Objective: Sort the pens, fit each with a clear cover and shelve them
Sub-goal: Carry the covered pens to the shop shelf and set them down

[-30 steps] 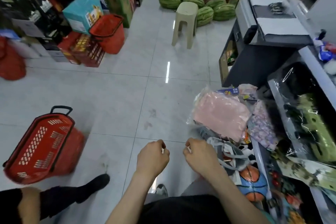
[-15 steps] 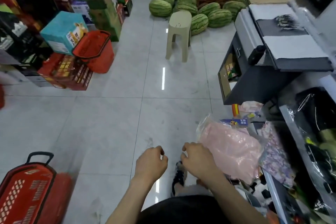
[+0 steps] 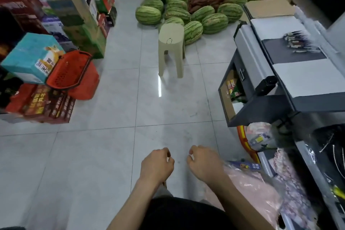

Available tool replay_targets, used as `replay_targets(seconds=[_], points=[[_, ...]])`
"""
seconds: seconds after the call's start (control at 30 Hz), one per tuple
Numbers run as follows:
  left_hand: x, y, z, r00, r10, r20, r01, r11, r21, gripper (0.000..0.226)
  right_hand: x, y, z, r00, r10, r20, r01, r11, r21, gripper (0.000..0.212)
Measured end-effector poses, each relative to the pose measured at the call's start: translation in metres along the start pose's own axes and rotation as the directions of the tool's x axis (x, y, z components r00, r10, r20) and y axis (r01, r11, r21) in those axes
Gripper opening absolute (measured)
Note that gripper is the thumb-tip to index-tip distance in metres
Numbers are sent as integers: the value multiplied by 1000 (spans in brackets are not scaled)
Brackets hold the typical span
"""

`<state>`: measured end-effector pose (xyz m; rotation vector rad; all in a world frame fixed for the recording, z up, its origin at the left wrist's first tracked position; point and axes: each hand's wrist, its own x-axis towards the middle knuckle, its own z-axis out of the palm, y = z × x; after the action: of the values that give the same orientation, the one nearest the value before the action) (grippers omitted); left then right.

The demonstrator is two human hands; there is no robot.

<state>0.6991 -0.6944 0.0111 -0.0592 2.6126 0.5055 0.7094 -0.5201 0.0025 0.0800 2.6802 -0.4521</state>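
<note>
Grey-tiled floor [image 3: 93, 155] lies below left hand [image 3: 156, 166] and right hand [image 3: 204, 164], both curled closed, just apart.

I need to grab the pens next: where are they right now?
Head view, upper right: a blurred bunch that looks like pens lies on the dark belt of the checkout counter, right of the beige stool.
</note>
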Motion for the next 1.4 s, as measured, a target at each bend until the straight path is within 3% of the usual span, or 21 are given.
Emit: replay_targets(seconds=[0.27, 0.5, 0.8, 1.07, 1.4], points=[[176, 29, -93, 986, 156, 53, -160, 984, 83, 26, 157, -23, -76, 985, 171, -22, -168, 982, 91, 32], [305, 98, -156, 933, 340, 120, -356, 923, 147, 27, 245, -7, -144, 916, 387, -103, -369, 916, 160, 33], [422, 245, -154, 806, 546, 230, -590, 773, 231, 24, 325, 93, -212, 792, 595, -141, -539, 788, 296, 32], [492, 404, -139, 724, 605, 330, -687, 676, 268, 23, 380, 220, -304, 652, 731, -199, -627, 668, 400, 29], [558, 546, -115, 637, 632, 442, -765, 587, 264, 22, 419, 312, -330, 526, 845, -102, -702, 498, 509, 26]])
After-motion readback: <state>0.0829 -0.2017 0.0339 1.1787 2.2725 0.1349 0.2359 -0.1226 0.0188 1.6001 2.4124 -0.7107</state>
